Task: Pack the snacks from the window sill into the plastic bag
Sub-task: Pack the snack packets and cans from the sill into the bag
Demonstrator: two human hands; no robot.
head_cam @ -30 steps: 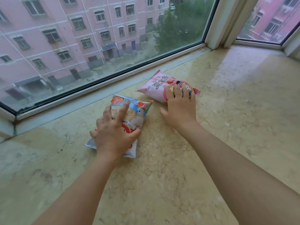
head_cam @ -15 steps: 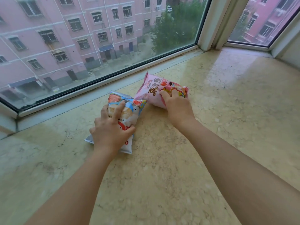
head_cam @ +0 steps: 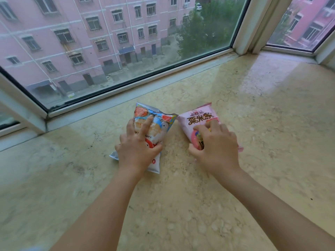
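The snacks are two packets, and both lie on the window sill (head_cam: 272, 133) near the glass, side by side with their near corners close to touching. On the left, the blue packet (head_cam: 154, 122) rests at a slant on the marble, its lower white end pointing toward the person. The left hand (head_cam: 137, 151) lies over its lower half, thumb curled against the right edge and fingers spread and bent across the printed front, so this grip is closed around the packet, though the packet does not look lifted clear of the sill. To its right, the pink packet (head_cam: 197, 118) with dark lettering lies flat. The right hand (head_cam: 217, 147) covers its near half with fingers curled down into the wrapper and thumb tucked at the left edge, a grip that is closing on or already pinching it. No plastic bag appears anywhere in view, so nothing seems packed so far. By my reading the task is at its very start: both packets are taken hold of, while lifting them, carrying them to the bag and dropping them in all remain.
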